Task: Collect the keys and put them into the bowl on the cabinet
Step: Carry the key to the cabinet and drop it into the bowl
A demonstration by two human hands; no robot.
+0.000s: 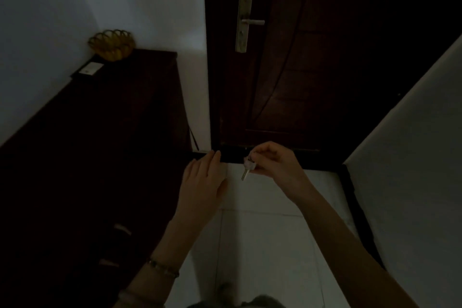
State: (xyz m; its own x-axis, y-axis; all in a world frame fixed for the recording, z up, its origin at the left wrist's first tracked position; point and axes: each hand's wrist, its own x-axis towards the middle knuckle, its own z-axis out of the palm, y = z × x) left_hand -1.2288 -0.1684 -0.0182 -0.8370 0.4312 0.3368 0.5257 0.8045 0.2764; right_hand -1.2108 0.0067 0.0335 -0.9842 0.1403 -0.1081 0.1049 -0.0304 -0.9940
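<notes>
My right hand [271, 162] pinches a small bunch of keys [248, 168], one silver key hanging down below my fingers, above the pale floor in front of the door. My left hand [203, 182] is flat with fingers together and holds nothing, just left of the keys, beside the cabinet's front edge. A yellow openwork bowl [111, 45] stands at the far end of the dark wooden cabinet [105, 120] on the left, against the white wall. The light is dim.
A dark wooden door [312, 70] with a metal lever handle [251, 22] fills the far side. A white card [90, 68] lies on the cabinet near the bowl. A white wall [412, 145] closes the right side; pale tiles [262, 245] lie below.
</notes>
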